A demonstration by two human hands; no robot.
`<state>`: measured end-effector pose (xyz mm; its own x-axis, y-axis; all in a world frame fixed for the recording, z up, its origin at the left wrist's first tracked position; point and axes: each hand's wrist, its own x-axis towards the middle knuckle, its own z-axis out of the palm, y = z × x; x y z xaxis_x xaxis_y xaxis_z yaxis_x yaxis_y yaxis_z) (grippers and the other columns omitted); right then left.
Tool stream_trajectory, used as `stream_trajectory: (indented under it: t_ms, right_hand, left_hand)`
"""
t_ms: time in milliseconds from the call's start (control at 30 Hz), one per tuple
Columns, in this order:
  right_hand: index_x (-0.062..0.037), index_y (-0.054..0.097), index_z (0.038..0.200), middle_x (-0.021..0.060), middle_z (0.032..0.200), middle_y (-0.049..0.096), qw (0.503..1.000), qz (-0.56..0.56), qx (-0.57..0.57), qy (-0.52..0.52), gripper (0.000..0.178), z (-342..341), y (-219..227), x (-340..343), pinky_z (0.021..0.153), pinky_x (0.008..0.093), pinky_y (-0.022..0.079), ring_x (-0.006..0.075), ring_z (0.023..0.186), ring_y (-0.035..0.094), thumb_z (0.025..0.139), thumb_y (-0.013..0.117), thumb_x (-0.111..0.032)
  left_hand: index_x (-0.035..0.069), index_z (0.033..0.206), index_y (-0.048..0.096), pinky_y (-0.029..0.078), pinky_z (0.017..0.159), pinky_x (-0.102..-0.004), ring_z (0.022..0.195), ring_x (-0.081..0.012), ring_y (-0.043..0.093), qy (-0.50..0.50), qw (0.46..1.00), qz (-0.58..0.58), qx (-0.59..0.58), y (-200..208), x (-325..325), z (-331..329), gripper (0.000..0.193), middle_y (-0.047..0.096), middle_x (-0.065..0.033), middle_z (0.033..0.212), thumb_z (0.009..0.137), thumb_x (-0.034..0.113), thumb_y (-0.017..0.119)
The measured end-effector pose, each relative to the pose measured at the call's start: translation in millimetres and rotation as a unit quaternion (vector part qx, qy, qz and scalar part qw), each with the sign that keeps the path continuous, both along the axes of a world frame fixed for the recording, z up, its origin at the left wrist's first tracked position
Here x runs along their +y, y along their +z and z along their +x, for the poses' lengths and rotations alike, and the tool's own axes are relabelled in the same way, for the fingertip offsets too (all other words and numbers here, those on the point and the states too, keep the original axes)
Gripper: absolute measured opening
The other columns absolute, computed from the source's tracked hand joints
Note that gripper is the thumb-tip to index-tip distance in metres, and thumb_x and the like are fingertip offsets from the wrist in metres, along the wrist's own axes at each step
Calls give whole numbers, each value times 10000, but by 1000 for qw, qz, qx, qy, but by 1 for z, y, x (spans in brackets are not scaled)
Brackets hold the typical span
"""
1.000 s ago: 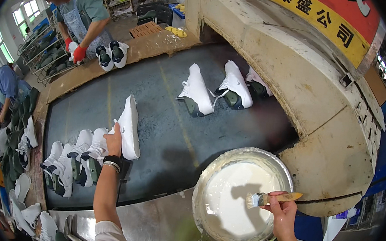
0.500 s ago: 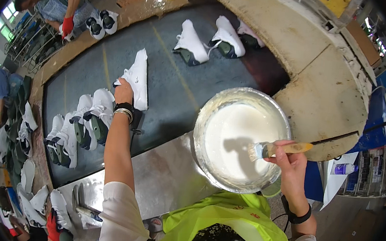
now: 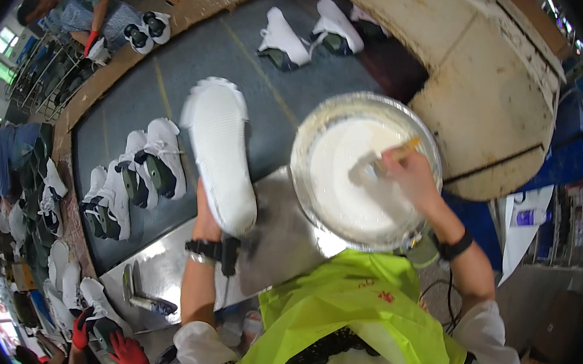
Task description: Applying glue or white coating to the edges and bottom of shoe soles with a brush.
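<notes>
My left hand (image 3: 205, 217) holds a white shoe (image 3: 221, 148) with its ribbed underside turned up; most of the fingers are hidden behind the shoe. It is raised over the near edge of the dark conveyor belt (image 3: 243, 100), left of a round metal pot (image 3: 297, 189). White liquid (image 3: 331, 168) fills the pot's bottom. Over this liquid my right hand (image 3: 414, 178) is closed round a wooden-handled brush (image 3: 403, 149). The brush's lower end is blurred, and I cannot tell whether it touches the liquid.
Several white and green shoes (image 3: 156, 162) line the belt's left part; two more (image 3: 284, 41) lie at its far side. A metal ledge (image 3: 274, 212) borders the belt, with a metal tool (image 3: 146, 301) on it. Co-workers with red gloves (image 3: 131, 356) are at the left.
My left hand has lifted the shoe off the belt, brought it nearer and turned its underside up. My right hand has moved the brush further over the pot and tilted it.
</notes>
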<state>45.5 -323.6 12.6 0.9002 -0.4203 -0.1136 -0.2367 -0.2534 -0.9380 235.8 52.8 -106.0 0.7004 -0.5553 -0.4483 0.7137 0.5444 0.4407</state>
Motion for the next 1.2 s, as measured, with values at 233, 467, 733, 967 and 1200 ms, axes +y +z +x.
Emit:
stream_trajectory:
  t_ms: [233,467,733,967,1200]
  right_hand:
    - [-7,645,945,186,822,677,968,-251,-12,29,207,53,-41,-13,692,424,507,350,785,659,838,623,-183]
    - [22,629,970,186,861,678,936,-313,83,135,181,34,-30,-1,691,416,515,318,786,665,872,573,-119]
    - [33,640,993,107,858,675,977,40,-207,39,185,37,23,49,718,279,512,150,783,643,878,631,-112]
    - [45,620,1015,92,881,663,970,116,-159,141,223,26,48,88,739,265,502,131,814,624,902,600,-147]
    - [57,604,969,78,830,638,963,149,-184,126,203,49,60,78,643,257,520,123,716,628,924,572,-138]
  left_hand:
    - [31,1227,528,504,839,-331,970,-243,609,186,792,536,-227,82,313,-354,453,618,-156,1099,983,370,353]
    - [33,1261,503,517,830,-326,977,-235,613,160,886,407,-155,59,84,-296,490,613,-131,1117,991,406,337]
    - [58,1310,472,553,792,-372,942,-229,644,24,980,142,-137,61,-72,-192,535,621,-103,1138,1001,455,289]
    - [74,1363,432,515,895,-362,1061,-227,607,-25,989,91,-111,65,-80,-196,629,592,-103,1222,986,512,185]
    - [71,1358,438,518,882,-368,1047,-230,611,-60,984,89,-145,71,-83,-197,644,598,-102,1205,983,523,173]
